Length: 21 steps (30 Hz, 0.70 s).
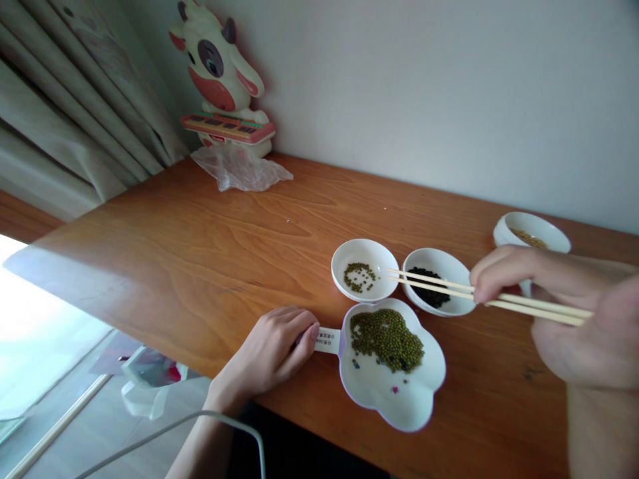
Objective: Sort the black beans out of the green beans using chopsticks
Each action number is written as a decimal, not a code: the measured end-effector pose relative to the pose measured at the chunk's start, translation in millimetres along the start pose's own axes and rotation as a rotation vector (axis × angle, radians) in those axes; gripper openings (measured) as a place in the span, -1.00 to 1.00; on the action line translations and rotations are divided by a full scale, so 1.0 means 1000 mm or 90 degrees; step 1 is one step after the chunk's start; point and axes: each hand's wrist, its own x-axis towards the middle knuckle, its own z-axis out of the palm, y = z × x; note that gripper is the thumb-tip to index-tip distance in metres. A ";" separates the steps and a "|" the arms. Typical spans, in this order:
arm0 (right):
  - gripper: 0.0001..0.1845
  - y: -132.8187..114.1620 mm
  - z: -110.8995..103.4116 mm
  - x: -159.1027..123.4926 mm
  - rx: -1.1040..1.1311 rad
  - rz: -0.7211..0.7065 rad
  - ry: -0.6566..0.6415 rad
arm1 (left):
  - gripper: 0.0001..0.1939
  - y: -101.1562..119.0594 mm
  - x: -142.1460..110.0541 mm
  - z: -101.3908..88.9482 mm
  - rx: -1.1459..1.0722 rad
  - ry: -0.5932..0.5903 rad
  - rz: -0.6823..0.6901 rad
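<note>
My left hand [277,346] is closed round the handle of a flower-shaped, purple-rimmed dish [414,406], which rests at the table's front edge. Green mung beans [392,339] lie heaped in the dish's upper part. In my right hand [544,299] is a pair of wooden chopsticks [519,306], pointing left. Their tips reach over the right rim of a white bowl [339,279] holding some mung beans. I see no bean between the tips. Below the chopsticks stands a second white bowl [462,269] with dark beans [429,293], partly covered by them.
Behind my right hand, another white bowl [554,236] holds yellowish grains, partly hidden. At the back left stand a cow-shaped toy keyboard [227,126] and a crumpled clear plastic bag [244,169] on the wooden table [200,266]. A grey cable [219,416] crosses the lower left.
</note>
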 end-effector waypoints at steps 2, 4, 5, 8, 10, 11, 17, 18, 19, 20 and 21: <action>-0.20 -0.002 0.000 0.000 -0.004 -0.005 0.001 | -0.69 0.000 0.000 0.000 0.002 -0.002 0.000; -0.21 -0.003 -0.001 0.000 -0.001 -0.010 0.014 | -0.69 0.000 -0.001 0.000 0.004 -0.003 0.002; -0.21 -0.003 -0.001 0.000 0.002 -0.009 0.022 | -0.69 -0.001 -0.002 0.001 0.005 -0.002 0.002; -0.21 -0.002 -0.001 0.000 0.023 -0.009 -0.031 | -0.69 -0.002 -0.003 0.000 0.007 0.000 0.002; -0.20 0.001 -0.001 0.001 0.058 -0.014 -0.125 | -0.68 -0.002 -0.003 0.000 0.006 -0.002 0.002; -0.20 0.002 0.000 0.001 0.078 -0.011 -0.173 | -0.68 -0.002 -0.002 0.000 0.007 -0.003 0.002; -0.25 0.002 0.014 0.003 0.097 0.018 -0.292 | -0.67 0.002 -0.001 -0.001 0.014 -0.004 -0.007; -0.27 0.002 0.018 0.004 0.100 0.010 -0.306 | -0.66 0.002 -0.001 -0.001 0.014 -0.005 -0.009; -0.28 0.001 0.020 0.004 0.102 0.002 -0.319 | -0.66 0.002 -0.002 -0.001 0.014 -0.006 -0.011; -0.29 0.000 0.023 0.004 0.101 -0.005 -0.333 | -0.66 0.002 -0.002 -0.001 0.014 -0.005 -0.014; -0.29 0.000 0.026 0.004 0.096 -0.009 -0.345 | -0.66 0.002 -0.002 -0.001 0.014 -0.004 -0.016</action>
